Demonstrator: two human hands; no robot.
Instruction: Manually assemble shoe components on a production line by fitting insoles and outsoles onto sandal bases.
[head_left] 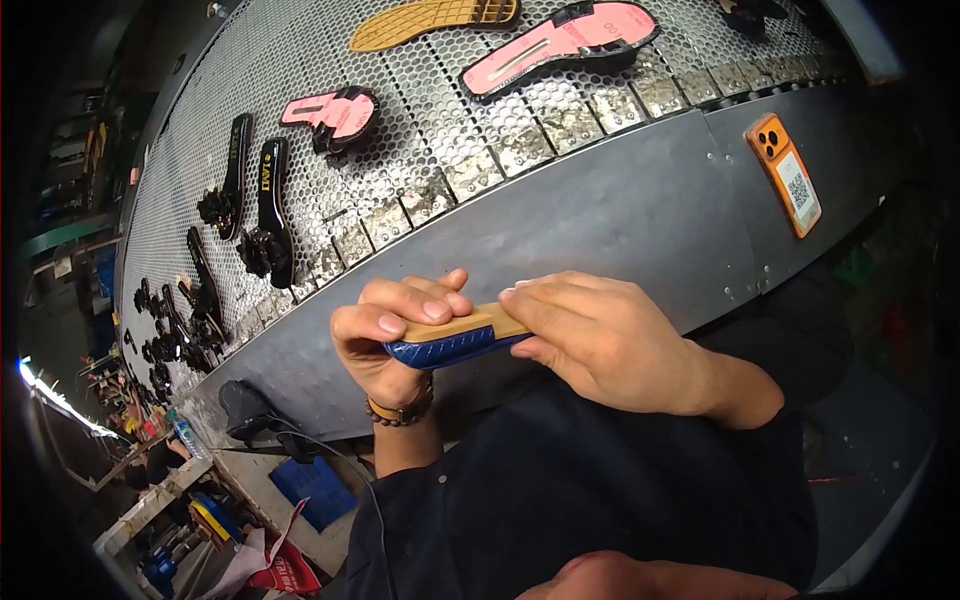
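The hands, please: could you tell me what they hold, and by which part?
Both hold one shoe sole, tan with a blue edge: left hand around its left end, right hand over its right end.

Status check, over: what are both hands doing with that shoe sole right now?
Left hand and right hand both grip the blue-edged tan sole, held edge-on above the grey ledge. Nothing between hands and sole. Sandals lie apart on the mesh belt.

One head-worn fisheye camera looks steeply down from the wearer's brow, close over both hands held near the chest. It faces forward across the grey counter [620,215] onto the perforated conveyor belt [300,60], whose edges bow toward the rim.
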